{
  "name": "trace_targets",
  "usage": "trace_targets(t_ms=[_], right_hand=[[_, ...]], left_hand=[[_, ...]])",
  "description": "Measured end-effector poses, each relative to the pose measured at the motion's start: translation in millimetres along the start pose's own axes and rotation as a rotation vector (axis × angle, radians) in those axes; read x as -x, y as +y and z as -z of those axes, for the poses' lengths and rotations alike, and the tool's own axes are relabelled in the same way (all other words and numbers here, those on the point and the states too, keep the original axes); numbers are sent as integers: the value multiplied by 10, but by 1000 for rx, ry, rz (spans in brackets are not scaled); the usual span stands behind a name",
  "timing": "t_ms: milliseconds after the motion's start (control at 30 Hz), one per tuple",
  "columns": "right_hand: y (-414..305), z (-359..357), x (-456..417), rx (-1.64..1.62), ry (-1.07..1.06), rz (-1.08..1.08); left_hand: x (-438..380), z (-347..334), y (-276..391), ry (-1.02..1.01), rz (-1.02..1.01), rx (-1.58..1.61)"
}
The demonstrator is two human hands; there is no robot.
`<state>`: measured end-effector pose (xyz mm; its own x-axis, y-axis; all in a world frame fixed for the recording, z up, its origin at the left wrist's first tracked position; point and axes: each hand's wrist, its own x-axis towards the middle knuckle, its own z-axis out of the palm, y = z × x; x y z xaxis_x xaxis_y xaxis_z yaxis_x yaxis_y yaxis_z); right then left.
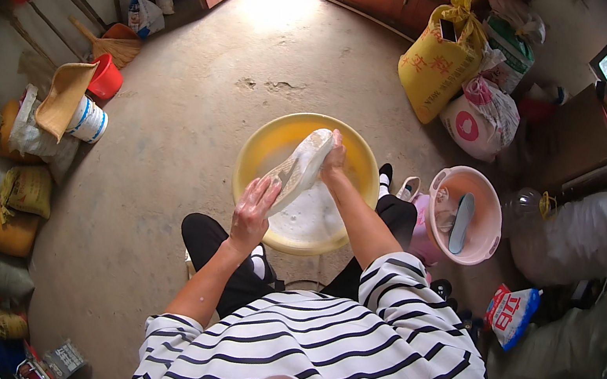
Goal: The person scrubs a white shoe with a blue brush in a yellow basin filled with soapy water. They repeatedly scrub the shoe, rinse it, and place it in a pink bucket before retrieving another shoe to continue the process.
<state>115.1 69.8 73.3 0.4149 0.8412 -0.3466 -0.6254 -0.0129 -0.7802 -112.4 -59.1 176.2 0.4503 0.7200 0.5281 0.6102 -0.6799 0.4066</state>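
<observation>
A wet, foam-covered white shoe (301, 168) is held on a slant above a yellow plastic basin (242, 191). My right hand (334, 156) grips its upper end, with the pale sole side turned towards that hand. At the lower end my left hand (254, 205) lies with its fingers along the shoe, holding it from the other side. Suds cling to both hands. White soapy water (305, 213) fills the bottom of the basin, which stands on the floor between my legs. How the left thumb sits is hidden.
To the right, a pink basin (496, 223) holds a grey-blue insole (461, 223). Another white shoe (409, 188) is beside my right leg. A detergent bag (511, 316) lies further back. Filled sacks (440, 62), a red bucket (106, 78) and brooms (117, 50) line the walls.
</observation>
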Motion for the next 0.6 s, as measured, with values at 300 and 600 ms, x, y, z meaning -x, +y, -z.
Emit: trace_targets(t_ms=[300, 600], right_hand=[[435, 141, -482, 111, 141, 221], [523, -29, -327, 500, 333, 124]], left_hand=[[-40, -30, 86, -37, -36, -87], [-47, -15, 49, -40, 25, -139]])
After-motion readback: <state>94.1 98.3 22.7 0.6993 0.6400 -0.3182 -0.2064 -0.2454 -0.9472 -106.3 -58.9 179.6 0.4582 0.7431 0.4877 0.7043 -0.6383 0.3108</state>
